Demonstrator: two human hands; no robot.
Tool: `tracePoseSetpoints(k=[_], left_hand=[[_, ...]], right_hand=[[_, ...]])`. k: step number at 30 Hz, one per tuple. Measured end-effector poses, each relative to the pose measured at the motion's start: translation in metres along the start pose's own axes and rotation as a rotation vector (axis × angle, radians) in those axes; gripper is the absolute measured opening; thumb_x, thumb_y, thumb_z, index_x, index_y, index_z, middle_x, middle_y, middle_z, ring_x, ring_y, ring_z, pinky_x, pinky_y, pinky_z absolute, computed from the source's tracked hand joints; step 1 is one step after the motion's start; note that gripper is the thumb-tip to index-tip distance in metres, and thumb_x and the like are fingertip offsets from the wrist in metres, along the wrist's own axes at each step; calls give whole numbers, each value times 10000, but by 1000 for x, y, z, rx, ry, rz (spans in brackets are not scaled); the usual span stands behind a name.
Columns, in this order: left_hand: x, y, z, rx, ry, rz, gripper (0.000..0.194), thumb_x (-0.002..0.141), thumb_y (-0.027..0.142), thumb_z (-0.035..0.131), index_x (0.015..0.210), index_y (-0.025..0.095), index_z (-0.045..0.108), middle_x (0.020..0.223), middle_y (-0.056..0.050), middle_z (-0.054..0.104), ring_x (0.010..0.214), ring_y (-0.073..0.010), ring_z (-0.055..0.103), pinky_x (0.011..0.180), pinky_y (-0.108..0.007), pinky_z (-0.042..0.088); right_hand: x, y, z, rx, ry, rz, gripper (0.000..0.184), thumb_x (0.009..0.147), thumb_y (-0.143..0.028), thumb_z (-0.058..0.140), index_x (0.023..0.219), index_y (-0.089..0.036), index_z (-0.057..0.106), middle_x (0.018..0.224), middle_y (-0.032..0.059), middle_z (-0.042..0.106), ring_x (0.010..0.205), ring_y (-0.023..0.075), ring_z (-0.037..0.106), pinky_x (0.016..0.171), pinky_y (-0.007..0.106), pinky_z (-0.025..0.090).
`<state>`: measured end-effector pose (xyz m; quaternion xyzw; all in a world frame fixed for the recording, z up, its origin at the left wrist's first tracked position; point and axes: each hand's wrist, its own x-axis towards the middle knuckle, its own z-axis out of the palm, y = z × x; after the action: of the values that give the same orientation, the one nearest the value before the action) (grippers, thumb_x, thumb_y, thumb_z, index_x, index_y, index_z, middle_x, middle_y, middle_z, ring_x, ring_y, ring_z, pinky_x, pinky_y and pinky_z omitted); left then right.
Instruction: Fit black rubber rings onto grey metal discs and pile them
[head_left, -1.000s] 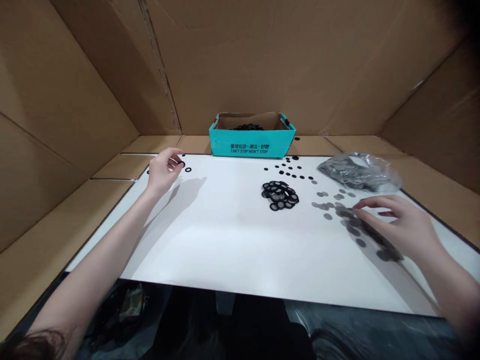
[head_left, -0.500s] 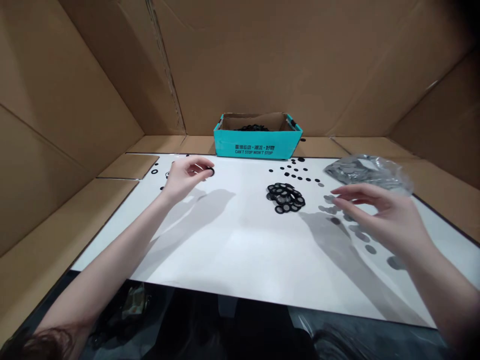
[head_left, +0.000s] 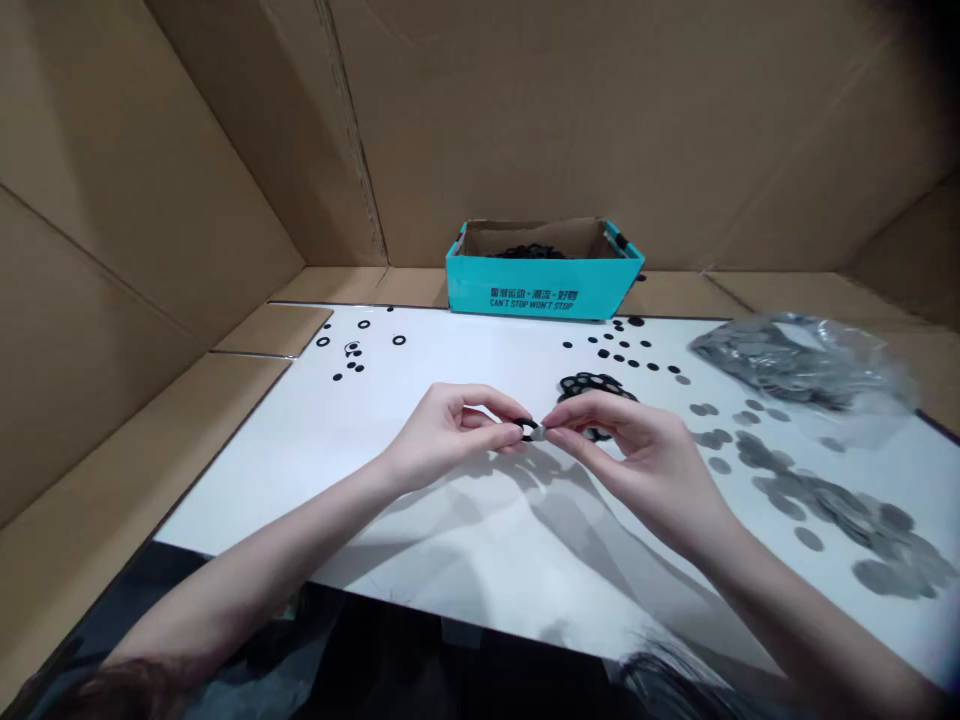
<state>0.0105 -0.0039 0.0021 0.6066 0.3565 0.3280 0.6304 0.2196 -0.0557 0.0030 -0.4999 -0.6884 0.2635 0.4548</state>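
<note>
My left hand (head_left: 454,432) pinches a black rubber ring (head_left: 527,430) between thumb and fingertips. My right hand (head_left: 634,450) pinches a small grey metal disc (head_left: 543,429), which touches the ring's edge in front of me. Just behind my right fingers lies a pile of black-rimmed mesh discs (head_left: 596,388), partly hidden by that hand. Grey metal discs (head_left: 829,510) are spread across the right of the white board (head_left: 247,510), well away from both hands. Small black discs (head_left: 619,350) lie scattered near the back edge.
A teal cardboard box (head_left: 544,285) holding black rings stands behind the board. To its right sits a clear plastic bag of grey discs (head_left: 795,360). Several loose black rings (head_left: 360,345) lie back left. Cardboard walls (head_left: 187,170) surround the board.
Both hands have moved to the middle and come together, now holding a ring and a disc. The view has turned right, and the pile is partly hidden behind my right hand.
</note>
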Motion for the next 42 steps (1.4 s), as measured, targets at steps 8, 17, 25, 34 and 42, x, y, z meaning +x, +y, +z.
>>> tracePoseSetpoints(k=[8,17,25,34,42], left_hand=[[0,-1,5,-80,48,-136,199,736,235,876,872,125,783,733,-36,783,663,-117,726,638,-199,538],[0,-4,7,-113,30,-78,172,737,229,867,799,116,753,711,-7,730,645,-89,670,657,-209,550],[-2,-4,8,77,20,37,178,816,286,796,833,119,736,765,-24,713,681,-98,630,669,-225,522],[-4,-4,4,423,-18,317,155,955,274,639,875,148,684,849,-34,708,742,-112,604,687,-243,481],[-6,7,-7,490,-199,295,140,982,270,610,899,162,644,928,-43,685,841,-129,621,740,-251,503]], right_hand=[[-3,5,8,-50,90,-111,111,894,-152,683,821,-234,704,778,-7,755,695,143,680,645,273,531],[-7,7,16,-121,148,-192,111,920,-135,690,977,-231,689,856,-3,760,695,128,670,647,264,533],[-5,12,16,-179,52,-231,158,981,-156,616,847,-231,650,781,10,713,734,160,658,644,290,507],[-8,17,18,-140,8,-227,144,953,-124,620,863,-234,604,947,44,707,917,191,690,762,316,548],[-7,10,11,-137,-38,-242,168,943,-128,607,827,-239,560,1005,62,666,979,213,692,796,344,569]])
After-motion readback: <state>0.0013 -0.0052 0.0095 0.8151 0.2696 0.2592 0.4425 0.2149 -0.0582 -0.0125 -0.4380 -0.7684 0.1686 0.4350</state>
